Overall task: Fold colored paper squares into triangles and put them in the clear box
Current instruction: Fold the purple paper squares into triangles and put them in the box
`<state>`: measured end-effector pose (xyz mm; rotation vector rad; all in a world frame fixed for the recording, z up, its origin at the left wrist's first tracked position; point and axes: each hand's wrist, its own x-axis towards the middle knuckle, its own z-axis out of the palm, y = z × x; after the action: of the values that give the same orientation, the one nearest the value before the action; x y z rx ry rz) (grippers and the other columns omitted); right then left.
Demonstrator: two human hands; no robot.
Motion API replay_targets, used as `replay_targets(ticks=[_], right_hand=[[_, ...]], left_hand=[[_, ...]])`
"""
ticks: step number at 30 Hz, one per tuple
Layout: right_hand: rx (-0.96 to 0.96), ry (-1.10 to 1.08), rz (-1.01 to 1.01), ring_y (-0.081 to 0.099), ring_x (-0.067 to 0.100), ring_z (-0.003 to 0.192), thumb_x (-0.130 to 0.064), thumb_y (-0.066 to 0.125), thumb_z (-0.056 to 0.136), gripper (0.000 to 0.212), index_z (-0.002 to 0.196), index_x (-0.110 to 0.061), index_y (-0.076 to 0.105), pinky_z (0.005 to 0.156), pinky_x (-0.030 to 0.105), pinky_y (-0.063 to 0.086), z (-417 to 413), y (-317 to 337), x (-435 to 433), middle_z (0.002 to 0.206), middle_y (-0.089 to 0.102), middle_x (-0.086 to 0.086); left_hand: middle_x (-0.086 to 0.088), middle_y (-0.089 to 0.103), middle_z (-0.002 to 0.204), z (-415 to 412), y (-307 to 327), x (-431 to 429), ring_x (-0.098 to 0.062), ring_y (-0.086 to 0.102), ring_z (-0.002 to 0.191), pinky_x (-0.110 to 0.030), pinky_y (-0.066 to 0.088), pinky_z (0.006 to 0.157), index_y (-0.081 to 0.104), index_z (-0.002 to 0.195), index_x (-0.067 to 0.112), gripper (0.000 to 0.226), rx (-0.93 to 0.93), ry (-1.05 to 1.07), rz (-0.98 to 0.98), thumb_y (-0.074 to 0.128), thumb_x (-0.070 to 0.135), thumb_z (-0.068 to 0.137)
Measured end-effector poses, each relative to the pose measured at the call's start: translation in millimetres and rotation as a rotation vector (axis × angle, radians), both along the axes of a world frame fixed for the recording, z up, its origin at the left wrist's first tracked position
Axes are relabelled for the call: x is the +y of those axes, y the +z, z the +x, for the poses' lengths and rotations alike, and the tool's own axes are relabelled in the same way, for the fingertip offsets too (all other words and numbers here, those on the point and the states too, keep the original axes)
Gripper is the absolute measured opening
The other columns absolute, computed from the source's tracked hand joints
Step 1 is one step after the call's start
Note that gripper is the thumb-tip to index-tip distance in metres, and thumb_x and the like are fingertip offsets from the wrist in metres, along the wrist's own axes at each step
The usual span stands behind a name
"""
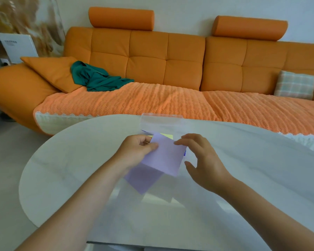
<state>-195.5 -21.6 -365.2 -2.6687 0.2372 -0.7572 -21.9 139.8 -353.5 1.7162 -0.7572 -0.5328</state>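
White oval table (62, 169), clear box (161, 117) at far edge; orange sofa (147, 57) behind.

Left hand (136, 151), right hand (205, 165) and both forearms are bare

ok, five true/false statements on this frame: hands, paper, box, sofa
1. The left hand pinches the lavender paper. True.
2. The right hand grips the clear box. False: its fingertips are at the paper's corner.
3. Yellow paper shows just behind the lavender paper. True.
4. A red cloth lies on the orange sofa. False: the cloth is green.
5. A plaid cushion leans on the sofa back. True.
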Motion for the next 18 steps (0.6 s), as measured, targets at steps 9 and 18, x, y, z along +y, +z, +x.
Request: replay_targets(ticks=[9,18], right_hand=[[0.062,0.051,-0.087,0.050,0.015,0.121,-0.043,0.078,0.082,0.007,0.088,-0.039,0.075,0.097,0.036,0.035,-25,-5,-24,0.132,0.058,-0.010],[0.065,-0.162,0.592,0.058,-0.002,0.062,-0.031,0.073,0.086,0.016,0.070,-0.032,0.073,0.058,0.010,0.041,-22,-7,-36,0.070,0.069,-0.019]], left_hand=[[-0.006,0.069,0.078,-24,-17,-38,-0.012,0.051,0.072,-0.031,0.036,0.069,0.070,0.087,0.008,0.010,-0.137,-0.074,0.121,0.066,0.015,0.093],[-0.002,0.068,0.080,-44,-14,-52,-0.014,0.057,0.073,-0.031,0.044,0.072,0.070,0.087,0.006,0.026,-0.084,-0.217,0.128,0.056,0.025,0.098]])
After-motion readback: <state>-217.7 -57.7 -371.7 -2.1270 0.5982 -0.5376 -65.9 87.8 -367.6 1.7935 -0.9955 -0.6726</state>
